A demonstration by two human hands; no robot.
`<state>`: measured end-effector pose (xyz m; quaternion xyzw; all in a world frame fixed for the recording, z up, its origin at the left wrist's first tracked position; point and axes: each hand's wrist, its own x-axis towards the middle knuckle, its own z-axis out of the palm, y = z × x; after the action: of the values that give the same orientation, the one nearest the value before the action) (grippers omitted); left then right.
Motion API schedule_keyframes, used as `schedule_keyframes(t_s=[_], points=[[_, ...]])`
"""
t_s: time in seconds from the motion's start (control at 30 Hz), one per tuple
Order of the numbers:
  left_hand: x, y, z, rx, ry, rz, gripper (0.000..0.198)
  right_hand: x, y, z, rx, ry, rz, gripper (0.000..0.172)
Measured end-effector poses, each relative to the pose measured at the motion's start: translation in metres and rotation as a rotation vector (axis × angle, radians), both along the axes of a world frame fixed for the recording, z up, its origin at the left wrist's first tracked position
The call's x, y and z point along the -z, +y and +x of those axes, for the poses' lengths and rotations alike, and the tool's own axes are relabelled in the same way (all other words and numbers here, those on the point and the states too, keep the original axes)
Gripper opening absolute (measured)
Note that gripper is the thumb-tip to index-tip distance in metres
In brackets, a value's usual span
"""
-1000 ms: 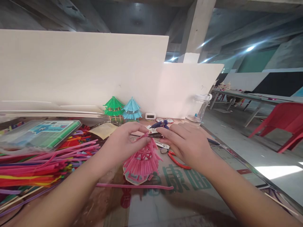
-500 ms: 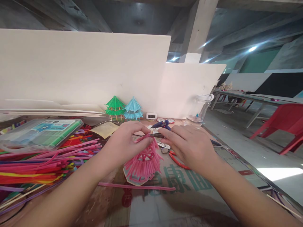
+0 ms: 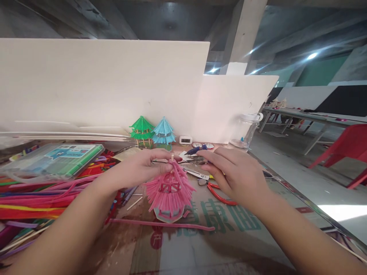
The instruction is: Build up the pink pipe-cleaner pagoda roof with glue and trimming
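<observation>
A pink pipe-cleaner pavilion model (image 3: 170, 193) stands on a pale many-sided base in front of me, a thin wooden stick poking from its peak. My left hand (image 3: 140, 166) pinches the top of its roof from the left, thumb at the near side. To the right, apart from the model, my right hand (image 3: 236, 172) is curled with fingers and thumb drawn together; what lies between them is unclear. Below that hand lie red-handled scissors (image 3: 219, 195). A dark blue glue gun (image 3: 196, 150) rests just beyond its fingertips. A loose pink pipe cleaner (image 3: 163, 224) lies before the model.
Green (image 3: 141, 130) and light blue pavilion models (image 3: 164, 131) stand at the back beside a small white clock (image 3: 185, 140). Pipe cleaners (image 3: 43, 200) and a clear plastic case (image 3: 54, 160) fill the left. A clear jug (image 3: 243, 131) stands back right; a red chair (image 3: 341, 149) is beyond.
My right hand has drawn away from the roof peak to the right. The model has tilted upright and its stick tip now shows. My left hand has shifted left with it.
</observation>
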<state>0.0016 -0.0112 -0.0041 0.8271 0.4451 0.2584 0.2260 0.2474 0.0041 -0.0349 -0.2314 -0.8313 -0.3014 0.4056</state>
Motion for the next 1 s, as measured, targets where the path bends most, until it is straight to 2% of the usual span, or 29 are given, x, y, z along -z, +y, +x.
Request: schedule_keyframes(t_s=[0.17, 0.4, 0.67, 1.0], points=[[0.004, 0.002, 0.011, -0.107, -0.057, -0.027, 0.032, 0.004, 0.002, -0.003, -0.013, -0.025, 0.06, 0.027], [0.007, 0.0, 0.023, -0.029, -0.122, 0.001, 0.03, 0.004, 0.002, -0.003, -0.006, -0.029, 0.046, 0.026], [0.008, 0.001, 0.023, 0.042, -0.161, -0.005, 0.031, 0.003, 0.001, -0.002, 0.002, -0.058, 0.007, 0.026], [0.007, 0.0, 0.023, 0.033, -0.155, -0.008, 0.029, 0.004, 0.003, -0.001, -0.039, -0.048, -0.036, 0.027]])
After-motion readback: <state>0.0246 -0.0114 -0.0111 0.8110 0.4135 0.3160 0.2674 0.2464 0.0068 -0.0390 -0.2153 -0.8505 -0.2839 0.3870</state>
